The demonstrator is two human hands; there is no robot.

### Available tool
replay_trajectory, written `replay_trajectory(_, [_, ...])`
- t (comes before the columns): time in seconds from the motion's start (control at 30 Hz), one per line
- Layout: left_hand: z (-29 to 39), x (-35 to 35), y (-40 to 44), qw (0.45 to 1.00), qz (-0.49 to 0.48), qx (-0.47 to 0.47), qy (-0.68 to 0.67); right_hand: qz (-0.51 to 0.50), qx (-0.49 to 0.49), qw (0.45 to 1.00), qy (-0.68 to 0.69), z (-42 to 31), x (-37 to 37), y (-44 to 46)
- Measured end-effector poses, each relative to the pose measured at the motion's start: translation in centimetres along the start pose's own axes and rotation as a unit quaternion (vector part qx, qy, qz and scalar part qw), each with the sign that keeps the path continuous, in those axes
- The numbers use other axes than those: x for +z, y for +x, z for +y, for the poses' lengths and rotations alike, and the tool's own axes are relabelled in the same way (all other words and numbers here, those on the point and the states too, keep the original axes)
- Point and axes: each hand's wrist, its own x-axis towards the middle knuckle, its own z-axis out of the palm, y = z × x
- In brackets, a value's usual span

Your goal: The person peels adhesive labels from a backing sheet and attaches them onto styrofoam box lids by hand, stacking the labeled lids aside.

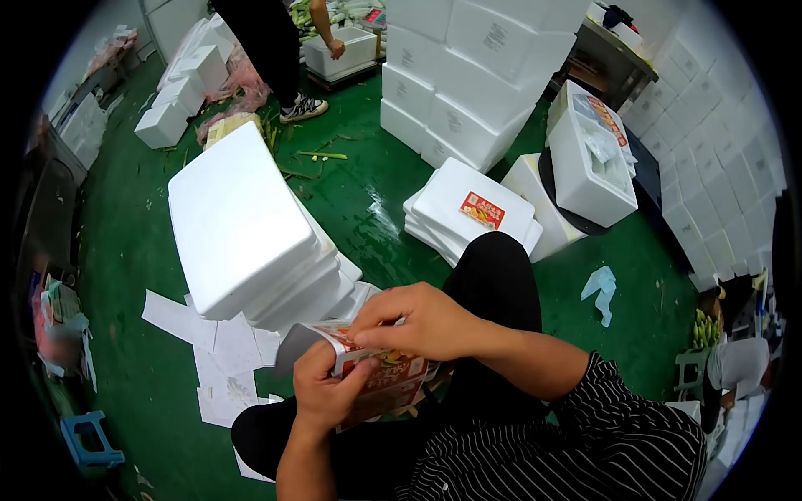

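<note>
My left hand (322,388) grips the left side of a stack of red printed labels (393,384), with the thumb lying across its face. Bent over the top edge of the same stack is my right hand (413,317), its thumb and fingers closed at a label's edge. Whether a single label is pinched there is hidden. The labels are held above my lap, and a pale sheet curls out at their left. Just beyond them stands a pile of white foam lids (238,221). Another lid stack (468,196) has a similar red label (483,210) on top.
White foam boxes (476,75) are stacked high ahead. An open foam box (589,167) stands at the right. Paper sheets (225,367) and a blue plastic piece (600,292) lie on the green floor. A blue stool (92,438) is at left. Another person (267,42) works at the back.
</note>
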Motion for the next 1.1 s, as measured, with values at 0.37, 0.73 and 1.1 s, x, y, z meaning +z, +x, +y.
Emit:
replay_trajectory(0.37, [-0.3, -0.4, 0.0, 0.992, 0.003, -0.107, -0.071, -0.082, -0.072, 0.983, -0.149, 0.1, -0.9, 1.3])
replay_trajectory(0.73, [-0.2, -0.6, -0.2, 0.980, -0.029, -0.163, -0.112, -0.087, 0.128, 0.988, -0.019, 1.2, -1.6, 1.9])
replay_trajectory(1.1, [-2.5, -3.3, -1.2, 0.975, -0.081, -0.139, 0.156, 0.206, -0.022, 0.921, 0.329, 3.2, -16.4, 17.0])
